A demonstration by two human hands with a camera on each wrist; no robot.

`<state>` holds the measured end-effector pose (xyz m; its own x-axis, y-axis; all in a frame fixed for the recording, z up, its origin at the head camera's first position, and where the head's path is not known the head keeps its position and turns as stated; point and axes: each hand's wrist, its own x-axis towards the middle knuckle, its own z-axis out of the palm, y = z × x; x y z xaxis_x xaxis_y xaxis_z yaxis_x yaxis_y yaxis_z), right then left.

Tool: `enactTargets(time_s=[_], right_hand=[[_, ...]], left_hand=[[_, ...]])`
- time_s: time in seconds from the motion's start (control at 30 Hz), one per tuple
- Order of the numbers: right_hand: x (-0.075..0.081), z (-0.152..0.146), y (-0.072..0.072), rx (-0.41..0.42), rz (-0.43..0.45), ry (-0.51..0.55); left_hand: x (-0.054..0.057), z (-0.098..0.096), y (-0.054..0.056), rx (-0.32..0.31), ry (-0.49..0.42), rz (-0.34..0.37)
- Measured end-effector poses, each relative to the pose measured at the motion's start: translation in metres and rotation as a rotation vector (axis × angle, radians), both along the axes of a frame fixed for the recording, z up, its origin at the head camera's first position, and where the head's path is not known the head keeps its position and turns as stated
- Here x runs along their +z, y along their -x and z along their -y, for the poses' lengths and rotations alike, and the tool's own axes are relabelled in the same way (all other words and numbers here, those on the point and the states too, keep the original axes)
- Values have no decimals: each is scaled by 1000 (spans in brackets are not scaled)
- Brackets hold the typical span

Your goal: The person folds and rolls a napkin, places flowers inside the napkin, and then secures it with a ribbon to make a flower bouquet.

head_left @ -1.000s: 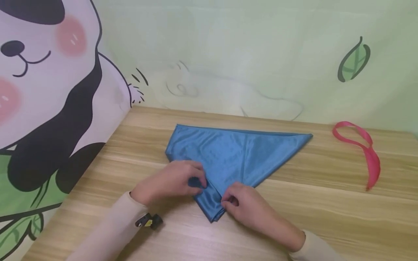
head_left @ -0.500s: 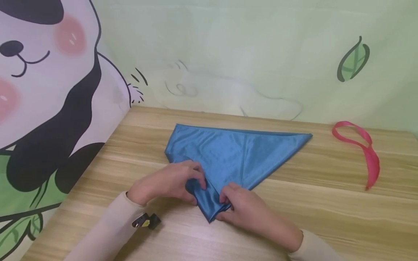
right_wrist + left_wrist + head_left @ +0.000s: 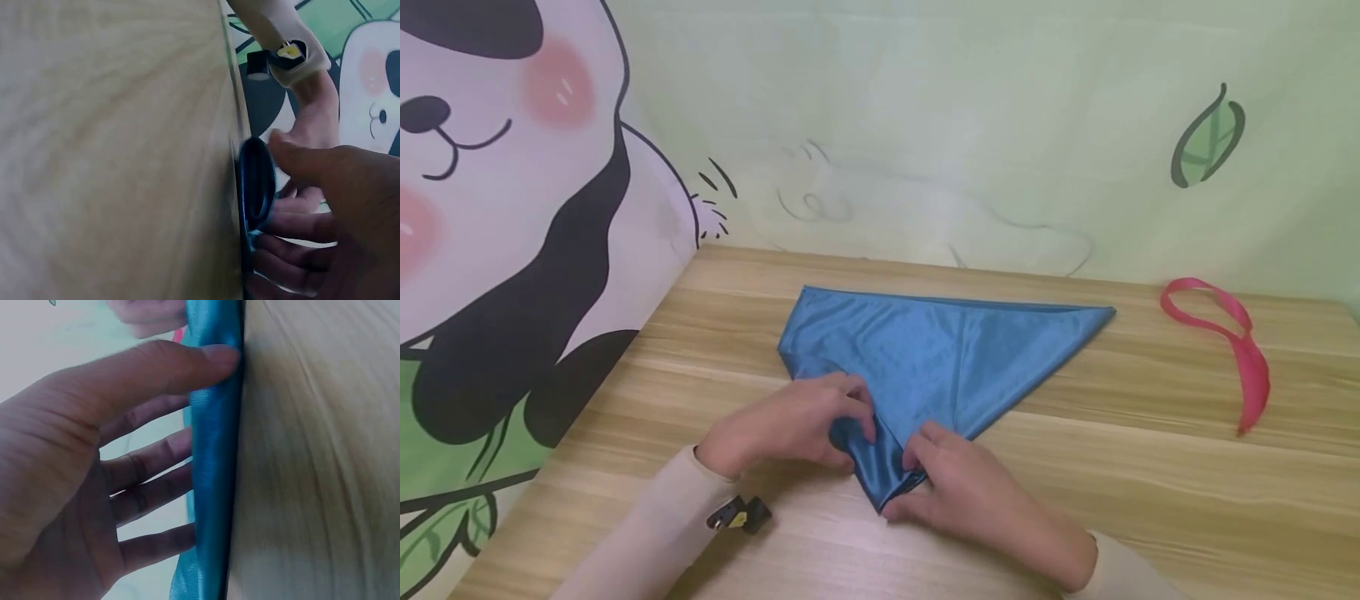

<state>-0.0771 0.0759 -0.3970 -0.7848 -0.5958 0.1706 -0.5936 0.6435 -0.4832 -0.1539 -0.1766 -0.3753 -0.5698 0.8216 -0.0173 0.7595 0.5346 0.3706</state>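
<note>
A shiny blue satin cloth [image 3: 910,350] lies on the table, folded into a roughly triangular shape with a point at its far right. Its near-left edge is folded over into a flat roll. My left hand [image 3: 797,421] holds that edge, the thumb along the near side and the fingers over the top; the left wrist view shows the thumb pressing on the blue fold [image 3: 215,456]. Near the front corner my right hand [image 3: 973,487] pinches the cloth, thumb at the corner and fingers on top. The right wrist view looks into the layered end of the roll [image 3: 256,181].
A pink ribbon [image 3: 1252,379] with a loop lies on the wooden table [image 3: 1150,492] at the right. Behind stands a pale green backdrop [image 3: 1000,125], with a panda picture [image 3: 572,275] at the left. A small black camera [image 3: 741,515] sits on the left wrist.
Both thumbs have moved down to the cloth's near edge, and my right thumb has slid left to the front corner. The folded edge shifts slightly; the pink ribbon stays put.
</note>
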Motion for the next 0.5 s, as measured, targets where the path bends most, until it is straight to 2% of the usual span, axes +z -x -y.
enactTargets(time_s=[0.2,0.33,0.5], right_hand=[[4,8,-9,25,-87,-26],[5,14,-11,-32,-57,-43],[4,17,-10,-131,0,69]], left_hand=[[-2,-2,1,7,-30,-31],[-3,-5,3,-14,-53,-72],[0,-9,4,-13,-106,-104]])
